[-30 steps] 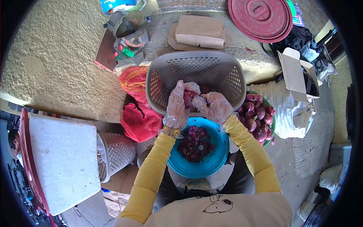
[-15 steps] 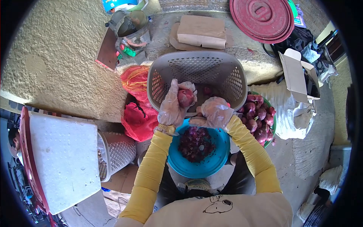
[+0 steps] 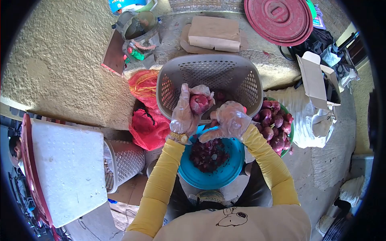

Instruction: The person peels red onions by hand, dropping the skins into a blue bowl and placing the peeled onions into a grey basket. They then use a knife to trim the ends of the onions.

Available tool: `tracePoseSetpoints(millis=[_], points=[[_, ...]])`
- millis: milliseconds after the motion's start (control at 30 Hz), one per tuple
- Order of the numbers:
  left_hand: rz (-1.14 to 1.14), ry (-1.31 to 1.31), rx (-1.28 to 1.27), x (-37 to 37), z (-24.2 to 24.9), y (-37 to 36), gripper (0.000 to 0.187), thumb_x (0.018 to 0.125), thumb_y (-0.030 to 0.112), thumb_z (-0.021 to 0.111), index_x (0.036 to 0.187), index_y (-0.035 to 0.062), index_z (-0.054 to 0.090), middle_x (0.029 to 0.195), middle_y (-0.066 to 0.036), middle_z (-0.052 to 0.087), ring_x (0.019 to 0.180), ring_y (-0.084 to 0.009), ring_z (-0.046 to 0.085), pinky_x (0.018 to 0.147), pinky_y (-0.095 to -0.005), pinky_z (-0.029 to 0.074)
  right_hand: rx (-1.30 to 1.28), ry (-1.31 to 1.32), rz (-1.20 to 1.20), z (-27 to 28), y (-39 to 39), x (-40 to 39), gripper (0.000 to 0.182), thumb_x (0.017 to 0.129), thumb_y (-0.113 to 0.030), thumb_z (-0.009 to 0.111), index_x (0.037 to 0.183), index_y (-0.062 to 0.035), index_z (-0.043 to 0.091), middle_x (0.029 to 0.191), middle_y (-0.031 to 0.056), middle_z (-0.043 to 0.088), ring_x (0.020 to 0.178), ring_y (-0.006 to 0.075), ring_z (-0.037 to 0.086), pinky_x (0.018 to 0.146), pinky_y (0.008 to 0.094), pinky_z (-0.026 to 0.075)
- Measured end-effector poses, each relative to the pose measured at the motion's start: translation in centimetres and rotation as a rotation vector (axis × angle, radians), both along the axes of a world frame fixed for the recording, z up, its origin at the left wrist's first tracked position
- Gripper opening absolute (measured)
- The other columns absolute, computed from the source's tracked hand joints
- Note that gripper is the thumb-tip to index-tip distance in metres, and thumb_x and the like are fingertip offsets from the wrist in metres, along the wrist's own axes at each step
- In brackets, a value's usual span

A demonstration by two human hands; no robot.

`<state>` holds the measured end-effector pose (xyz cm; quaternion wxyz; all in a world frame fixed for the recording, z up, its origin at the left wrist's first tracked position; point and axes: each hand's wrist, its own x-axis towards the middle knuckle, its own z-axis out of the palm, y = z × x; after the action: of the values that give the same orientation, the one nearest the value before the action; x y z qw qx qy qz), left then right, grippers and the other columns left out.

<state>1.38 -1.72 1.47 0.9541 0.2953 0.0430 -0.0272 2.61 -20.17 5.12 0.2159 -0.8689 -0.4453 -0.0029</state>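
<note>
In a clear plastic glove, my left hand (image 3: 184, 116) is closed around a red onion (image 3: 199, 104) over the near rim of the grey-brown perforated basket (image 3: 209, 60). Close by on the right, my gloved right hand (image 3: 231, 119) has its fingers curled. A small pink-red bit shows at its far side, but what it grips is mostly hidden. More red onion lies at the basket's bottom. Beneath my hands, a blue basin (image 3: 211, 182) holds dark red onion skins (image 3: 209, 154). Whole red onions (image 3: 277, 124) fill a green container (image 3: 286, 149) right of my right hand.
Red mesh sacks (image 3: 148, 128) lie left of the basket. Further left stand a white board (image 3: 68, 168) and a light perforated basket (image 3: 128, 160). A cardboard box (image 3: 214, 34) and a red lid (image 3: 278, 20) are at the back. A white sack (image 3: 309, 124) lies to the right.
My left hand has shifted slightly right with the onion, which is turned and shows a paler patch. My right hand has tilted a little, its lower fingers or thumb reaching toward the left.
</note>
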Motion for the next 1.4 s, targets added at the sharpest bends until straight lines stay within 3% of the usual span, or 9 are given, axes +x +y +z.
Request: tracePoseSetpoints(millis=[167, 233, 467, 867, 933, 1033, 1100, 1233, 1400], points=[[-0.069, -0.028, -0.001, 0.2, -1.2, 0.2, 0.052, 0.106, 0.051, 0.055, 0.106, 0.0004, 0.067, 0.105, -0.013, 0.067, 0.103, -0.0271, 0.065, 0.093, -0.0417, 0.056, 0.194, 0.022, -0.245, -1.5, 0.3, 0.4, 0.064, 0.072, -0.066, 0.085, 0.084, -0.005, 0.072, 0.069, 0.0159, 0.067, 0.071, 0.04, 0.068, 0.067, 0.0446, 0.053], [-0.079, 0.026, -0.03, 0.1, -1.2, -0.1, 0.052, 0.106, 0.051, 0.055, 0.106, 0.0009, 0.067, 0.104, -0.012, 0.068, 0.104, -0.0262, 0.065, 0.094, -0.0408, 0.055, 0.141, 0.321, -0.466, 0.1, 0.6, 0.1, 0.079, 0.073, -0.078, 0.077, 0.1, -0.0032, 0.073, 0.082, 0.0173, 0.073, 0.08, 0.0376, 0.072, 0.074, 0.0465, 0.055], [0.009, 0.003, 0.09, 0.0, -1.2, -0.7, 0.052, 0.108, 0.051, 0.052, 0.107, 0.0016, 0.069, 0.106, -0.011, 0.069, 0.105, -0.0255, 0.064, 0.1, -0.0415, 0.052, 0.148, 0.302, -0.479, -0.2, 0.8, 0.1, 0.077, 0.076, -0.077, 0.076, 0.096, -0.0025, 0.073, 0.081, 0.0188, 0.073, 0.081, 0.0385, 0.072, 0.074, 0.0469, 0.055], [-0.009, -0.019, 0.14, 0.0, -2.0, -0.7, 0.047, 0.111, 0.046, 0.048, 0.109, 0.0031, 0.068, 0.104, -0.01, 0.066, 0.1, -0.0218, 0.063, 0.095, -0.036, 0.052, 0.217, 0.227, -0.442, -1.8, 1.1, 0.2, 0.066, 0.095, -0.066, 0.061, 0.094, -0.0011, 0.074, 0.079, 0.0251, 0.07, 0.08, 0.0442, 0.07, 0.073, 0.0506, 0.055], [-0.019, -0.009, 0.135, -0.2, -1.3, -0.8, 0.045, 0.111, 0.043, 0.048, 0.111, 0.0029, 0.067, 0.104, -0.01, 0.066, 0.099, -0.0215, 0.063, 0.094, -0.035, 0.052, 0.292, 0.424, -0.368, -1.2, 0.9, 0.3, 0.061, 0.099, -0.06, 0.06, 0.097, -0.0016, 0.075, 0.082, 0.0256, 0.071, 0.082, 0.0454, 0.069, 0.075, 0.0505, 0.054], [-0.024, -0.043, 0.084, -0.5, -0.5, -1.1, 0.043, 0.111, 0.04, 0.05, 0.117, 0.0009, 0.067, 0.106, -0.012, 0.068, 0.104, -0.0227, 0.065, 0.097, -0.0362, 0.053, 0.392, 0.49, -0.338, -0.4, 0.4, 0.2, 0.056, 0.101, -0.057, 0.058, 0.101, -0.0039, 0.077, 0.085, 0.026, 0.071, 0.084, 0.0466, 0.068, 0.077, 0.0506, 0.053], [-0.092, 0.111, 0.022, -0.6, -0.9, -0.7, 0.045, 0.11, 0.039, 0.052, 0.122, -0.0011, 0.066, 0.11, -0.014, 0.07, 0.111, -0.024, 0.065, 0.102, -0.0381, 0.052, 0.38, 0.477, -0.331, -0.8, 0.3, 0.4, 0.056, 0.1, -0.055, 0.061, 0.1, -0.0016, 0.076, 0.081, 0.0249, 0.07, 0.079, 0.0452, 0.066, 0.075, 0.0492, 0.052], [-0.155, 0.072, 0.067, -0.4, -1.6, -0.8, 0.048, 0.11, 0.043, 0.05, 0.119, -0.0019, 0.067, 0.114, -0.016, 0.071, 0.114, -0.0258, 0.066, 0.104, -0.0411, 0.052, 0.429, 0.485, -0.317, -1.4, 0.3, 0.5, 0.053, 0.1, -0.052, 0.064, 0.101, 0.0002, 0.077, 0.079, 0.0243, 0.069, 0.074, 0.0429, 0.065, 0.073, 0.0472, 0.052], [-0.032, 0.019, 0.281, -0.3, -2.3, -0.8, 0.057, 0.111, 0.053, 0.043, 0.109, 0.0019, 0.068, 0.107, -0.014, 0.07, 0.098, -0.0262, 0.069, 0.089, -0.042, 0.057, 0.337, 0.515, -0.341, -1.3, 0.5, 0.5, 0.054, 0.1, -0.055, 0.061, 0.101, -0.0028, 0.077, 0.083, 0.0261, 0.07, 0.081, 0.046, 0.066, 0.075, 0.0493, 0.052]])
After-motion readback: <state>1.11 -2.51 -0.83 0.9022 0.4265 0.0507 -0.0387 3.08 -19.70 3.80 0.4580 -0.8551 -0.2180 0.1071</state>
